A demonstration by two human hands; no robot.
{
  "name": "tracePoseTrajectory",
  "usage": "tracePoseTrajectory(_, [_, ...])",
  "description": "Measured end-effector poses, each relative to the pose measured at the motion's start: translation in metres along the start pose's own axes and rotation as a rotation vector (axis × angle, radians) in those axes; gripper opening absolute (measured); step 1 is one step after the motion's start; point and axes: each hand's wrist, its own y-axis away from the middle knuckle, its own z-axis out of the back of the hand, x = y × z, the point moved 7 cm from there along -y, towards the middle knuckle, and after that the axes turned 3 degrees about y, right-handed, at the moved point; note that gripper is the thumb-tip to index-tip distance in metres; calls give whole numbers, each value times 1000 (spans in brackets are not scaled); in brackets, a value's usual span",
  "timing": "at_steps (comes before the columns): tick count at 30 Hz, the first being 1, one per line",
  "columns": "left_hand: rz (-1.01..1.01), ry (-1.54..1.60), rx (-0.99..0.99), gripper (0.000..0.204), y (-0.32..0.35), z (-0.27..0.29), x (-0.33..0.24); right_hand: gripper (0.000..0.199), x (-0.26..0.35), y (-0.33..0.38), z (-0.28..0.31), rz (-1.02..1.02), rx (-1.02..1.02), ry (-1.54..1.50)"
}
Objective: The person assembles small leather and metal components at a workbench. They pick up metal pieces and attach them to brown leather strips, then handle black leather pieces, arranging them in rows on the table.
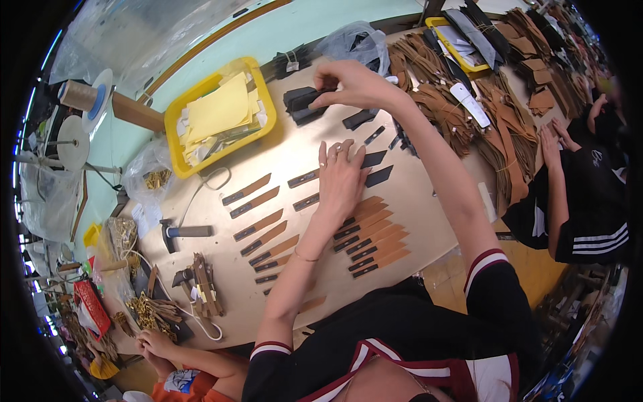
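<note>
My left hand [340, 175] lies palm down on the table, fingers stretched out, over dark leather strips with small black end pieces. A black strip [380, 175] sticks out beyond its fingers. Farther off, my right hand [349, 84] pinches at the edge of a stack of black leather pieces [301, 106]; whether one piece is lifted off is hard to see. Brown leather strips [256, 224] with black ends lie spaced out left of my left forearm. Closely overlapped brown strips [382, 234] lie to its right.
A yellow basket [175, 144] holds yellow sheets. A hammer [191, 231] lies at the left, near plastic bags. Brown leather bundles [442, 120] are piled at the right, beside another person's hands [550, 142]. Other hands [155, 345] rest at the lower left edge.
</note>
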Motion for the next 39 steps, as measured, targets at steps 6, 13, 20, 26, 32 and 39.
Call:
tracePoseTrajectory(6, [-184, -25, 5, 12, -9, -16, -5, 25, -26, 137, 31, -150, -266, -785])
tracePoseTrajectory(13, [-67, 56, 85, 11, -27, -22, 8, 26, -25, 240, -18, -216, -255, -958])
tracePoseTrajectory(20, [-50, 198, 85, 12, -35, -15, 17, 39, 16, 195, -64, -143, 9, 296])
tracePoseTrajectory(26, [41, 96, -90, 12, -43, 17, 46, 29, 9, 188, -75, -278, 77, 336])
tracePoseTrajectory(32, [-152, -140, -99, 12, -31, 14, 35, 43, 9, 180, -57, -232, -5, 150])
tracePoseTrajectory(39, [-56, -61, -141, 11, -25, 13, 38, 51, -22, 160, -61, -230, 43, 281])
